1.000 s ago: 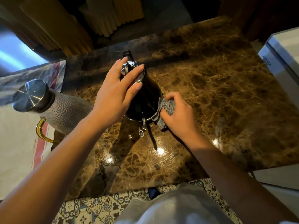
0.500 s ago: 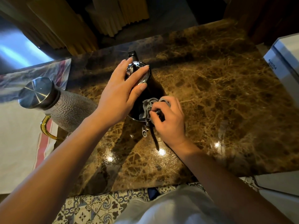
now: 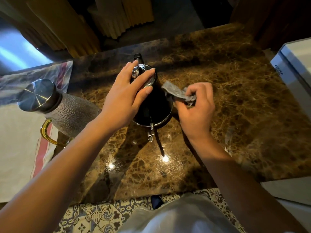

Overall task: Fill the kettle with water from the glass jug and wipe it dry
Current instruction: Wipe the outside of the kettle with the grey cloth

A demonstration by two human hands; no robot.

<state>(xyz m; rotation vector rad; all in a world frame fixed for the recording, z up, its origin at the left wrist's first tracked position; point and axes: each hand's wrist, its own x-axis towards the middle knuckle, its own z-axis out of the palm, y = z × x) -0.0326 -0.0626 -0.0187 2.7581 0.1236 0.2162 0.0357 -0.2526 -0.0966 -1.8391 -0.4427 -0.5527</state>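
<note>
A dark, shiny kettle (image 3: 154, 108) stands upright on the brown marble counter (image 3: 235, 101), its thin spout pointing toward me. My left hand (image 3: 125, 98) lies over its chrome lid, fingers spread around the knob, holding it steady. My right hand (image 3: 196, 106) is closed on a grey cloth (image 3: 175, 93), which presses against the kettle's right side. The textured glass jug (image 3: 67, 111), with a steel lid and an amber handle, stands to the left at the counter's edge.
A white cloth with red stripes (image 3: 21, 148) covers the surface on the left. A white box (image 3: 294, 71) sits at the right edge. Yellow curtains (image 3: 117, 17) hang beyond the counter. Patterned floor tiles (image 3: 101, 216) show below the near edge.
My right hand has moved the cloth from the kettle's front base, near the spout, up and around to its right side. The left hand has stayed on the lid.
</note>
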